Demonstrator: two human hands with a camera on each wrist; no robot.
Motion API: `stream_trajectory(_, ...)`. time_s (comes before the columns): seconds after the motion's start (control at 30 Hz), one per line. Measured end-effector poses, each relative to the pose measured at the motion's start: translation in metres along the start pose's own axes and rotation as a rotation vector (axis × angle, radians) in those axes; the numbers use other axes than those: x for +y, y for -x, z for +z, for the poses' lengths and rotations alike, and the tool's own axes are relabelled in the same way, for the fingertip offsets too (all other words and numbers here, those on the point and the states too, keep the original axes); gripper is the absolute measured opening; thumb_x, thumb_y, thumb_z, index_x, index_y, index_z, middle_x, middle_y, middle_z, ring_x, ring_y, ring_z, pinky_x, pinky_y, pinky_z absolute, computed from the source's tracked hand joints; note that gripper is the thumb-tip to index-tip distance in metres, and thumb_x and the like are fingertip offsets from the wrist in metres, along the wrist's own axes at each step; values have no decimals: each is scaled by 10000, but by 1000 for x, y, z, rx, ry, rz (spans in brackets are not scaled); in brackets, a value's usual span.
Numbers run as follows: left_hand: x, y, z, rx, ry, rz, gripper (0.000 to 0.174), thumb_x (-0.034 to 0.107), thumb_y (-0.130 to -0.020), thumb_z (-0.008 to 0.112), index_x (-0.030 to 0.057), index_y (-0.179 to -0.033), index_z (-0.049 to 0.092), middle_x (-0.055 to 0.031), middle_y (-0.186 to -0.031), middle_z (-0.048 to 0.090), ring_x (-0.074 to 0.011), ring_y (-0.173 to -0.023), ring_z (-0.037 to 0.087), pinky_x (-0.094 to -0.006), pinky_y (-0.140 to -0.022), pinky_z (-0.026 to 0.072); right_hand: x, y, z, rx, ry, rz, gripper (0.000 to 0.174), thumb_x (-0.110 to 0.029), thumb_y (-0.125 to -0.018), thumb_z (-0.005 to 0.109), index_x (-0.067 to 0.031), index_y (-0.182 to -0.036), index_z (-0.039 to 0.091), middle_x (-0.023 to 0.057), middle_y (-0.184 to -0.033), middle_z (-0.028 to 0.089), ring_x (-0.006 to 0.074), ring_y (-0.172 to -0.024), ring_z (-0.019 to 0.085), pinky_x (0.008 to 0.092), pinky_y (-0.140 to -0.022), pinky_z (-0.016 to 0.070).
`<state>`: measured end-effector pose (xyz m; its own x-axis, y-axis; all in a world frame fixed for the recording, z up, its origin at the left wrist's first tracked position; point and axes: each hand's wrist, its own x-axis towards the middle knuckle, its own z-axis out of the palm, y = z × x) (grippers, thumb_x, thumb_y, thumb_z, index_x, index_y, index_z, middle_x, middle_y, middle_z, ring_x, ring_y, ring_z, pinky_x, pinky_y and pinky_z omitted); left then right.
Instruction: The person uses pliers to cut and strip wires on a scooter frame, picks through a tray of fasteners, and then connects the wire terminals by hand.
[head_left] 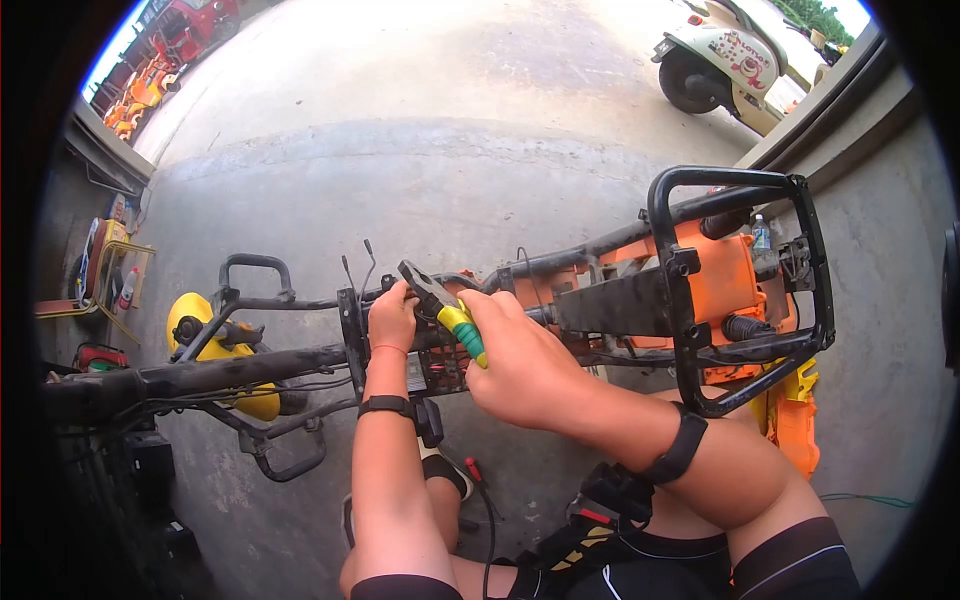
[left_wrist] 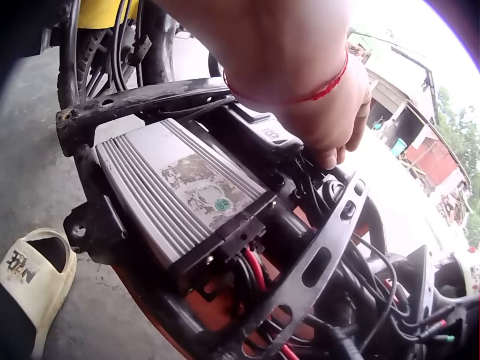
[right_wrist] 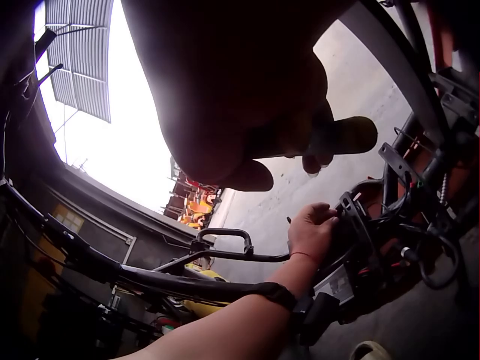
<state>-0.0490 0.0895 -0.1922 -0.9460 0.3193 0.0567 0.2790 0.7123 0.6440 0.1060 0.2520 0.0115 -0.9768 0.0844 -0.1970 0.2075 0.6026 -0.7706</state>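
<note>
My right hand [head_left: 525, 365] grips a pair of pliers [head_left: 462, 328] with yellow-green handles, over the middle of a black vehicle frame [head_left: 250, 370]. The dark head of the pliers points up and left, close beside my left fingers. My left hand [head_left: 392, 320] reaches to the far side of the frame, its fingers bent down by a perforated metal bracket [left_wrist: 322, 259] and black cables. I cannot tell what its fingertips hold. Below the left wrist, a finned silver box [left_wrist: 180, 180] sits in the frame, with red wires [left_wrist: 253, 268] at its end.
Orange body parts [head_left: 715, 270] and a black tubular rack [head_left: 740, 178] stand on the right. A yellow piece [head_left: 215, 325] is at the left end. A red-handled tool [head_left: 473, 468] shows near my legs. Beyond the doorway stands a scooter [head_left: 730, 65].
</note>
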Motion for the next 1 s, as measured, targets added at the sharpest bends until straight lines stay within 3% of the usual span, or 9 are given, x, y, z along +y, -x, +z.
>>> stream_trajectory(0.1, -9, 1, 1, 4, -2, 8, 162, 96, -829, 697, 35, -978, 680, -139, -975, 717, -329, -962, 673, -415, -835, 529, 0, 0, 2, -5, 17, 10, 619, -60, -810, 648, 55, -1368, 407, 282, -1265, 486, 454, -1129, 558, 494, -925, 478)
stream_trajectory(0.17, -30, 1, 12, 116, 26, 60, 145, 128, -831, 700, 37, -944, 703, -139, -981, 712, -325, -953, 674, -408, -834, 530, 2, 0, 5, 24, 27, -26, 610, -56, -801, 649, 46, -1355, 413, 279, -1248, 487, 459, -1117, 559, 498, -920, 481)
stream_trajectory(0.37, -31, 0, 26, 175, 13, 161, 110, 131, -797, 740, 42, -858, 716, -113, -907, 686, -322, -904, 647, -402, -825, 516, 0, -3, 4, 14, 41, -11, 565, -29, -789, 627, 11, -1314, 423, 273, -1215, 483, 473, -1086, 558, 516, -890, 485)
stream_trajectory(0.53, -31, 8, 21, 127, 1, 208, 171, 51, -767, 747, 35, -923, 677, -131, -962, 664, -339, -966, 629, -412, -839, 509, 5, -3, 6, 36, 49, -39, 596, -33, -801, 613, -41, -1364, 416, 226, -1212, 481, 446, -1050, 575, 491, -868, 486)
stream_trajectory(0.6, -33, 10, 18, 95, 74, 201, 260, -33, -744, 730, 23, -979, 634, -158, -1020, 639, -368, -990, 616, -419, -859, 504, 2, -3, 4, 5, 39, -47, 558, -19, -790, 617, 14, -1315, 431, 266, -1217, 482, 465, -1096, 559, 513, -890, 488)
stream_trajectory(0.7, -33, 11, 15, 73, 137, 158, 289, -77, -736, 708, 8, -986, 590, -180, -1050, 618, -392, -1002, 606, -424, -875, 502, 1, -2, 6, 11, 29, -70, 587, -35, -799, 636, 16, -1344, 423, 258, -1229, 481, 451, -1115, 560, 498, -900, 492)
stream_trajectory(1.0, -18, 5, 14, 138, 191, 118, 195, -64, -768, 680, 2, -926, 586, -162, -937, 597, -355, -867, 622, -404, -761, 522, 4, -4, 6, -4, 56, -49, 605, -58, -798, 669, 13, -1348, 428, 242, -1226, 479, 439, -1112, 564, 490, -900, 498)
